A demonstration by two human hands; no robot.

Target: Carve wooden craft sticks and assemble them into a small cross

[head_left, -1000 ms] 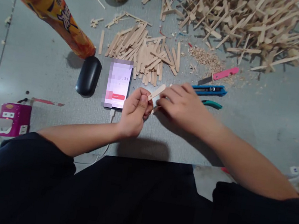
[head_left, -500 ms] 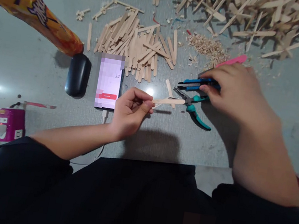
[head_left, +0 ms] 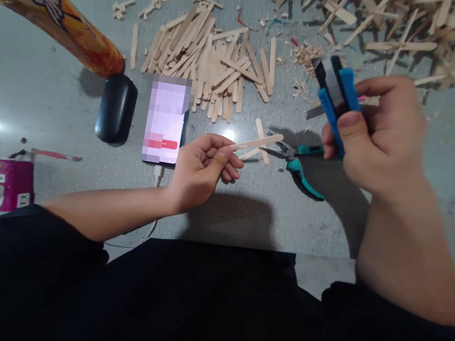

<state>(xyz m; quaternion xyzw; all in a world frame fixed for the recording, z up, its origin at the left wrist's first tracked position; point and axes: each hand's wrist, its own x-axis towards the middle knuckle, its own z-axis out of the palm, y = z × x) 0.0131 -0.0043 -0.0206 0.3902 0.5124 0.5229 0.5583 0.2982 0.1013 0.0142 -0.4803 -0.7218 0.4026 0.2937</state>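
My left hand [head_left: 204, 169] pinches one end of a wooden popsicle stick [head_left: 264, 140], which points right above the table. Wrapped in the fingers of my right hand [head_left: 383, 132] is a blue and black utility knife [head_left: 338, 90], raised and tilted with its tip toward the upper left. Long-nose pliers [head_left: 309, 188] with teal handles lie on the table between my hands, their jaws pointing left. Other sticks [head_left: 265, 154], crossed, lie beneath the held stick, close to the plier jaws.
A pile of popsicle sticks [head_left: 187, 43] lies beyond my left hand, beside a phone [head_left: 166, 114] on a cable. Wood shavings [head_left: 308, 56] and a heap of crossed sticks [head_left: 389, 23] are farther back. At left are an orange tube [head_left: 59, 5], a black case [head_left: 116, 109] and a purple socket block [head_left: 13, 183].
My right hand has lifted the utility knife from near the pliers and turned it tip upward. The stick in my left hand now tilts up slightly at its far end.
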